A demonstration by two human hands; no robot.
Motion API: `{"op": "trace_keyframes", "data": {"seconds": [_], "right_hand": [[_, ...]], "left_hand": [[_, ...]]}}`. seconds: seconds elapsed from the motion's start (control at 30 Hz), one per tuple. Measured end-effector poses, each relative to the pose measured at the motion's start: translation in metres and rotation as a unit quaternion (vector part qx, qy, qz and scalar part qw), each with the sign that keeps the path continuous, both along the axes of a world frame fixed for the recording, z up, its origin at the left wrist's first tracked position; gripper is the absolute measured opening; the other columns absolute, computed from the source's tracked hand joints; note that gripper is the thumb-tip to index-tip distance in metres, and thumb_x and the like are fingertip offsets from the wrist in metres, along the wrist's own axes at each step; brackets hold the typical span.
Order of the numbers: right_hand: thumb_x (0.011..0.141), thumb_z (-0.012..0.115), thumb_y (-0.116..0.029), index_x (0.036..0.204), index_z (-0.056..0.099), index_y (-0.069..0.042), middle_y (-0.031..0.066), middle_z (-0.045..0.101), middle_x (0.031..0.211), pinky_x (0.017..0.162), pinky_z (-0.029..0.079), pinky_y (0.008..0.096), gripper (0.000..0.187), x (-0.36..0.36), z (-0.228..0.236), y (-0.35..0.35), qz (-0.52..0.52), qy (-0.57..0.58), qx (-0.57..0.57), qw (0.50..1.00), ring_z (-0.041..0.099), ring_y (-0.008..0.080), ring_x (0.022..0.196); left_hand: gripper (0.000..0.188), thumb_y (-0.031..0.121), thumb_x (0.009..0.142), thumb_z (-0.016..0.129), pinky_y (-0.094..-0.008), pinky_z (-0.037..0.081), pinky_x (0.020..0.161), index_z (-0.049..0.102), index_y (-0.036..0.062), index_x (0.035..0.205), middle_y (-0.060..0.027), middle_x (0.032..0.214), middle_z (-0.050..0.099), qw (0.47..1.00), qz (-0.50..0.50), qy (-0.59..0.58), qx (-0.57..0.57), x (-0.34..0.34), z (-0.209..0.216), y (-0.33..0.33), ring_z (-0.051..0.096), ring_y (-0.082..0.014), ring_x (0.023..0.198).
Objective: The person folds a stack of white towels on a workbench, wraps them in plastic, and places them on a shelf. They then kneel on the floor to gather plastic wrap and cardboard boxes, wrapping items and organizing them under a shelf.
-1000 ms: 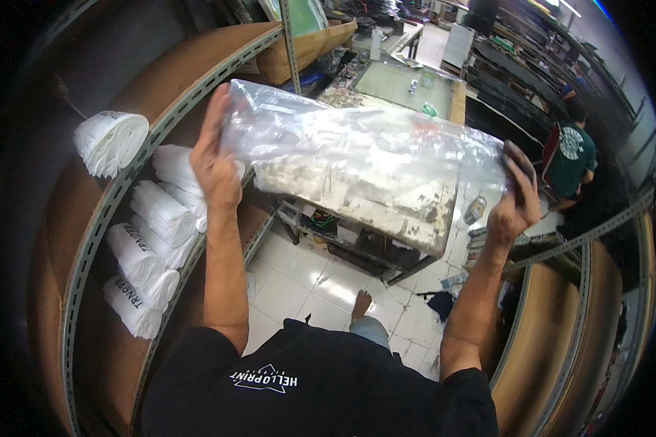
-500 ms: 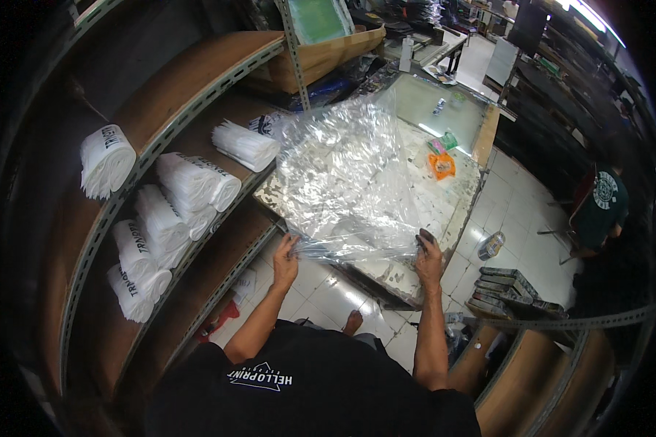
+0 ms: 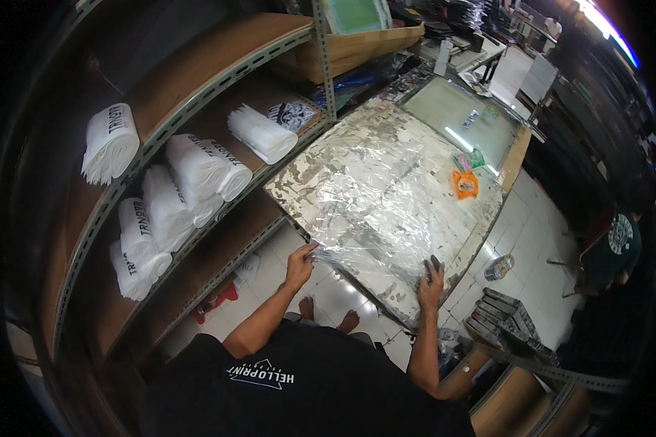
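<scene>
Clear plastic sheet [image 3: 375, 218], laid down
Airborne half a second ago, now flat on worn table [image 3: 379, 116]; left hand [image 3: 300, 266] pinching near edge; right hand [image 3: 430, 288], fingers parted, touching near corner; orange object [image 3: 465, 176] beyond right hand; white rolls [image 3: 197, 164] left of left hand

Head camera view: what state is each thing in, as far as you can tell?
Clear plastic sheet: spread on the worktable, crinkled.
Left hand: at the sheet's near-left corner; grip unclear.
Right hand: at the sheet's near-right edge, fingers extended; grip unclear.
Worktable: top patchy, stained.
White bundles: rolled up, several stacked.
Glassy panel: flat, at the table's far end.
</scene>
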State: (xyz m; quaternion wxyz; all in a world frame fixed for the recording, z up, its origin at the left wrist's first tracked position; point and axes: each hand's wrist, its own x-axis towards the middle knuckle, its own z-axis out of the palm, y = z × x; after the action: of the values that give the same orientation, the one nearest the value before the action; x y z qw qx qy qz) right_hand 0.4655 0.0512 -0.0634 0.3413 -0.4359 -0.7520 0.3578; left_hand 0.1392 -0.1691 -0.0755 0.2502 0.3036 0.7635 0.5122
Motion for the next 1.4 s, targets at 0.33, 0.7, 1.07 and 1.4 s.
{"op": "trace_keyframes", "data": {"seconds": [0.33, 0.7, 1.07, 1.4], "right_hand": [[0.074, 0.078, -0.024, 0.134, 0.049, 0.006, 0.0282, 0.051, 0.128, 0.104, 0.035, 0.05, 0.073, -0.049, 0.056, 0.021, -0.069, -0.129, 0.112, 0.983, 0.047, 0.0446, 0.119], [0.064, 0.086, -0.033, 0.148, 0.028, 0.001, 0.0282, 0.041, 0.143, 0.109, 0.031, 0.0489, 0.108, -0.422, 0.158, -0.011, 0.202, -0.031, 0.212, 0.955, 0.039, 0.0462, 0.129], [0.071, 0.071, -0.057, 0.146, 0.04, -0.011, 0.0161, 0.031, 0.153, 0.098, 0.029, 0.0754, 0.094, -0.687, 0.106, -0.024, 0.259, -0.435, 0.331, 0.797, 0.027, 0.0595, 0.132], [0.05, 0.078, -0.04, 0.133, 0.057, -0.022, 0.0078, 0.054, 0.139, 0.103, 0.044, 0.0362, 0.087, -0.71, 0.103, 0.083, 0.316, -0.337, 0.308, 0.832, 0.048, 0.0289, 0.13]], "left_hand": [[0.031, 0.003, 0.067, 0.074, -0.0406, 0.043, 0.103, 0.07, 0.0093, 0.097, -0.0158, 0.14, 0.052, 0.968, -0.1, 0.228, -0.024, -0.032, 0.022, 0.027, 0.049, -0.0364, 0.127], [0.028, 0.015, 0.071, 0.073, -0.0427, 0.049, 0.092, 0.067, 0.0068, 0.097, -0.014, 0.128, 0.06, 0.91, -0.385, 0.148, -0.044, -0.121, 0.026, 0.046, 0.058, -0.0345, 0.114], [0.039, 0.024, 0.078, 0.08, -0.0349, 0.052, 0.085, 0.065, 0.0032, 0.107, -0.0087, 0.105, 0.069, 0.924, -0.372, -0.083, -0.038, -0.232, 0.013, 0.01, 0.065, -0.0206, 0.098], [0.054, 0.018, 0.081, 0.079, -0.0365, 0.05, 0.092, 0.052, 0.0056, 0.126, -0.007, 0.121, 0.061, 0.955, -0.217, -0.203, 0.007, -0.277, 0.024, 0.019, 0.06, -0.0207, 0.107]]}}
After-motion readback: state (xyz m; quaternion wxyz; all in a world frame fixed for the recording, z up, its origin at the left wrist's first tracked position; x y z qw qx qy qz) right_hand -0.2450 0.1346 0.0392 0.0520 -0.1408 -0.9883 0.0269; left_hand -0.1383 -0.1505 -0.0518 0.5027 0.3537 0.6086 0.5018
